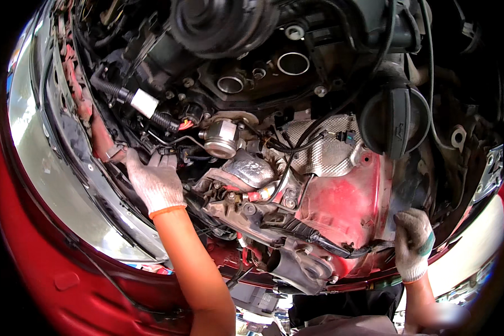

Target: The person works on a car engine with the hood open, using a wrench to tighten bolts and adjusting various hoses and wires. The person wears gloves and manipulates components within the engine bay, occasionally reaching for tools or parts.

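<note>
My left hand (157, 182), in a whitish knit glove with an orange cuff, reaches into the left side of an engine bay. Its fingers are stretched out over hoses and connectors, beside a small metal bracket (115, 153) on the red body rail. Close to its fingertips runs a dark wiring connector (171, 151). My right hand (413, 243), gloved alike, is at the near right edge of the bay with its fingers curled in. Whatever lies inside that curl is hidden. Left of it is a red cover panel (341, 204).
A black round cap (395, 122) stands at the right, by a silver heat shield (319, 145). A metal cylindrical pump (221, 137) sits mid-bay. Behind are two round openings, one a ringed bore (293, 63). A black corrugated hose (313, 232) crosses the front. Headlight (56, 173) at left.
</note>
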`<act>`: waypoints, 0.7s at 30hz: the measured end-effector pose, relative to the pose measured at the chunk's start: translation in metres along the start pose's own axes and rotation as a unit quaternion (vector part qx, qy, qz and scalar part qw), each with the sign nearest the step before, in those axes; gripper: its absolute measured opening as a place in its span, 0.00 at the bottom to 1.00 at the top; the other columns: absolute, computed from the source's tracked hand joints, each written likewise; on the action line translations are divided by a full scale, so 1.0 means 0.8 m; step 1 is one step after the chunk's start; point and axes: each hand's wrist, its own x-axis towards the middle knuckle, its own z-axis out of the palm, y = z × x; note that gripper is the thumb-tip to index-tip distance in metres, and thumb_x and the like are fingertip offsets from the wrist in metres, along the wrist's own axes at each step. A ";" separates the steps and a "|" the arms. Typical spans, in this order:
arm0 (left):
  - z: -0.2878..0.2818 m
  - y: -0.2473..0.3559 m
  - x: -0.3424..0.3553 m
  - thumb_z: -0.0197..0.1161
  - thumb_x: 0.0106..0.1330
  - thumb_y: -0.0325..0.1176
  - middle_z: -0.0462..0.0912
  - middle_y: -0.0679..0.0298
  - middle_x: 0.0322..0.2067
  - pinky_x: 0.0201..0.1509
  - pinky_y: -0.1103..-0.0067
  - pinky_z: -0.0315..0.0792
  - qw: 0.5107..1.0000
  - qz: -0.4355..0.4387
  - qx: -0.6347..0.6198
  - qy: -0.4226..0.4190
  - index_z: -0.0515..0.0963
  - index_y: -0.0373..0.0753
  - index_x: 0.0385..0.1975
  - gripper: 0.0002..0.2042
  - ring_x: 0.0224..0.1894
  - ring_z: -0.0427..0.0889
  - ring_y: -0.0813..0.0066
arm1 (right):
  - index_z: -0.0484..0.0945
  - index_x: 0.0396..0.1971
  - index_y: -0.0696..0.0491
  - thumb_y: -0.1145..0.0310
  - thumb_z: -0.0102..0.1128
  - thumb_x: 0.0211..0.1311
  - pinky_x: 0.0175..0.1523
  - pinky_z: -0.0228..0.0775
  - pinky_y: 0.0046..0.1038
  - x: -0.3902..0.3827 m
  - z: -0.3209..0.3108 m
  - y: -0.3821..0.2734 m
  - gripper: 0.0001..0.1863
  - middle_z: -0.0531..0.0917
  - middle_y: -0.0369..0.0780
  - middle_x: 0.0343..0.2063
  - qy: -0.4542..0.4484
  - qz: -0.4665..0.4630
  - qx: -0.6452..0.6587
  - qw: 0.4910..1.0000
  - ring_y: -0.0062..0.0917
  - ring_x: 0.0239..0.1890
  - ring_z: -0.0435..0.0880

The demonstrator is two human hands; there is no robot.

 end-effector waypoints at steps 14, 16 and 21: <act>-0.006 -0.002 0.018 0.57 0.69 0.49 0.49 0.45 0.74 0.77 0.51 0.46 0.989 -0.127 -0.057 0.049 0.60 0.45 0.71 0.32 0.75 0.50 0.50 | 0.80 0.42 0.54 0.84 0.63 0.48 0.46 0.71 0.42 -0.062 0.023 0.014 0.18 0.82 0.44 0.34 -0.003 -0.051 -0.049 0.997 0.43 0.38 0.80; 0.002 -0.002 -0.001 0.54 0.71 0.43 0.56 0.45 0.70 0.75 0.55 0.52 0.983 -0.107 -0.111 0.099 0.60 0.33 0.68 0.30 0.72 0.56 0.52 | 0.81 0.41 0.53 0.83 0.63 0.49 0.45 0.71 0.42 -0.062 0.024 0.015 0.17 0.83 0.43 0.32 0.007 -0.055 -0.055 0.997 0.43 0.36 0.81; 0.003 0.009 -0.056 0.49 0.71 0.29 0.81 0.50 0.53 0.67 0.72 0.68 0.945 -0.004 0.286 -0.162 0.76 0.26 0.56 0.19 0.56 0.78 0.61 | 0.81 0.37 0.54 0.84 0.63 0.49 0.42 0.72 0.41 -0.067 0.025 0.011 0.14 0.84 0.44 0.30 0.049 -0.059 -0.036 0.996 0.44 0.34 0.81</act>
